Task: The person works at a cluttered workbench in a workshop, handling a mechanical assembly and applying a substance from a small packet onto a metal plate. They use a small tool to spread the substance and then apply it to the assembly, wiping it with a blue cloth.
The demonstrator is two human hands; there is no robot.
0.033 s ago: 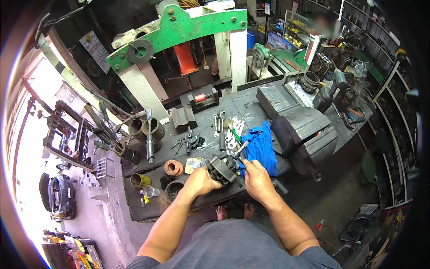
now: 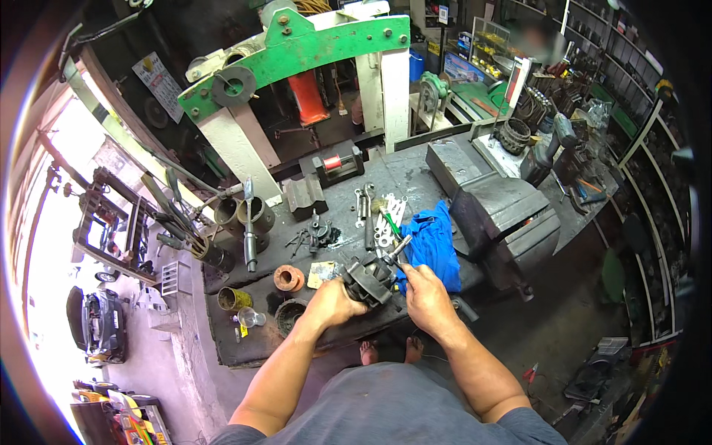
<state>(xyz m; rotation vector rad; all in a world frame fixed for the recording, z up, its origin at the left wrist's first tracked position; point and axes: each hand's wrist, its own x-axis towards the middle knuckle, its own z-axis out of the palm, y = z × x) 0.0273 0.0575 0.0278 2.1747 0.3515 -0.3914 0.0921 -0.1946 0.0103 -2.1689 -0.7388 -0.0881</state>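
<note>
My left hand (image 2: pixel 330 304) grips a dark cast-metal housing (image 2: pixel 371 282) with a bright shaft (image 2: pixel 400 245) pointing up to the upper right. My right hand (image 2: pixel 429 300) is closed on a slim metal tool beside that shaft; its exact shape is partly hidden by my fingers. A crumpled blue cloth (image 2: pixel 437 245) lies behind my right hand. Combination wrenches (image 2: pixel 389 230) and a dark small assembly (image 2: pixel 320 233) lie farther back. An orange spool-shaped part (image 2: pixel 288 278) and a dark ring (image 2: pixel 291 315) sit left of my left hand.
A large vise (image 2: pixel 504 222) occupies the bench's right side. A green-and-white press frame (image 2: pixel 297 48) stands behind the bench (image 2: pixel 348 200). Tubes holding tools (image 2: pixel 248 215), a yellow can (image 2: pixel 233 299) and a clear bottle (image 2: pixel 252 317) are at left. A car (image 2: pixel 96 322) is outside at far left.
</note>
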